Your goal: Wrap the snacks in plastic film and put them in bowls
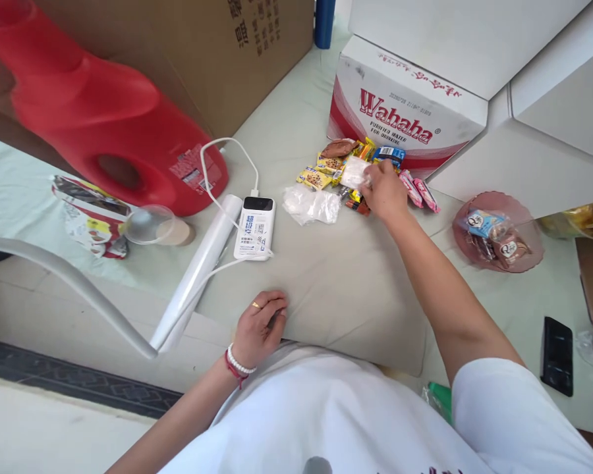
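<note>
My right hand (386, 191) reaches over a pile of wrapped snacks, its fingers closed on the edge of a small whitish plastic packet (354, 172). Beside it lie crumpled clear plastic bags (312, 204). Around the packet are yellow cookie packets (314, 178), a brown packet (339, 147), a blue packet (389, 155) and pink wrapped sticks (419, 191). Part of the pile is hidden under my right hand. My left hand (261, 322) rests near the table's front edge, fingers curled together, with nothing visible in it.
A Wahaha carton (405, 108) stands behind the snacks. Leftward are a white power bank (255, 230) with a cable, a white roll (197, 270), a plastic cup (158, 227) and a big red jug (109, 125). Rightward are a pink bowl (528, 224) of snacks and a black phone-like object (557, 355).
</note>
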### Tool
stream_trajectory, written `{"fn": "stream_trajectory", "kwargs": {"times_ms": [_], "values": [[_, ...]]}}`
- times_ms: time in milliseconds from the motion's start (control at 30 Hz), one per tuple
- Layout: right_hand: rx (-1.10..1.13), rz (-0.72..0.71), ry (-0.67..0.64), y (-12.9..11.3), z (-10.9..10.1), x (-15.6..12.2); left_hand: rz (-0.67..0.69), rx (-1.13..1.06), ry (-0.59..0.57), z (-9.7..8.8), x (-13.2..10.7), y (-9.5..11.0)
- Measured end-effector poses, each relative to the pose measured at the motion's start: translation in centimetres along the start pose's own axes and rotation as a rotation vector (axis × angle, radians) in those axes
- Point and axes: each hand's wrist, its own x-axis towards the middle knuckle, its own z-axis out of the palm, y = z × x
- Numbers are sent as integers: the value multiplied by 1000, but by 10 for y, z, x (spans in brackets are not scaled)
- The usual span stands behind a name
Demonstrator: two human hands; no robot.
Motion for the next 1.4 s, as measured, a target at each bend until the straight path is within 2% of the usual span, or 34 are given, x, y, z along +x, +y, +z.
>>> {"fn": "stream_trajectory", "kwargs": {"times_ms": [67,167,267,333,400,533,567,667,800,933,967,1033,1100,1133,1200,1233,1300,1400], "values": [[15,-1,-51,5,-3,10,-49,-52,-11,-3,-1,1],[227,39,27,10,-15,1,-118,-164,-46,-9,0,5],[704,217,50,6,-28,-36,-134,-303,-95,-7,8,16],[1008,367,-37,-4,-32,-73,-151,-391,-108,2,20,27],[1184,491,-121,-18,-32,-112,-196,-443,-83,17,37,39],[1237,615,-183,-44,-25,-180,-311,-420,1,57,77,59],[1234,615,-192,-47,-23,-192,-319,-396,-8,66,86,62],[1232,633,-149,-47,-19,-219,-308,-439,-141,82,101,61],[1338,813,-37,-28,-23,-239,-461,-652,-181,79,102,48],[1548,923,-162,-13,-33,-252,-568,-746,-280,67,98,38],[1583,939,-187,-12,-36,-254,-561,-715,-283,66,96,38],[1628,967,-208,-12,-40,-257,-476,-544,-194,65,93,41],[1653,979,-225,-14,-42,-258,-279,-287,-70,65,90,46],[1659,979,-246,-16,-43,-258,-155,-175,-45,66,88,48],[1661,964,-292,-19,-44,-256,72,-52,-120,68,87,53],[1659,958,-301,-20,-44,-255,138,-38,-180,69,87,55],[1653,960,-280,-20,-43,-253,142,-70,-228,71,89,57],[1641,984,-221,-18,-41,-255,-114,-231,-122,72,93,55]]}}
